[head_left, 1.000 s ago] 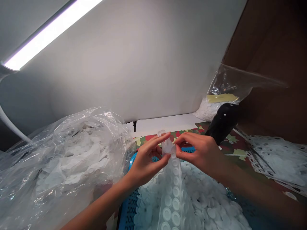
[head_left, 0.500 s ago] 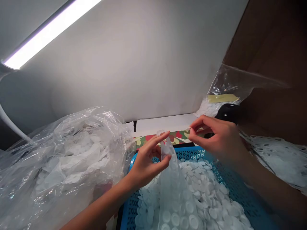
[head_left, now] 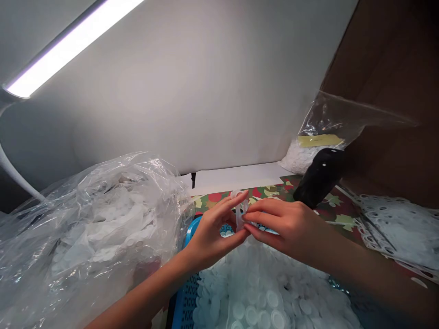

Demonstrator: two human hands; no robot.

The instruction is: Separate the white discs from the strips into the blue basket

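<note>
Left hand (head_left: 212,230) and right hand (head_left: 288,226) meet fingertip to fingertip, both pinching the top of the clear strip (head_left: 240,208), just above the blue basket (head_left: 185,299) heaped with white discs (head_left: 260,292).

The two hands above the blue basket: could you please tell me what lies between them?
In the head view, a translucent strip of round discs stands between the left hand and the right hand, pinched by both.

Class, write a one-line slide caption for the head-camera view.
Left hand and right hand pinch a clear strip above a blue basket heaped with white discs.
</note>
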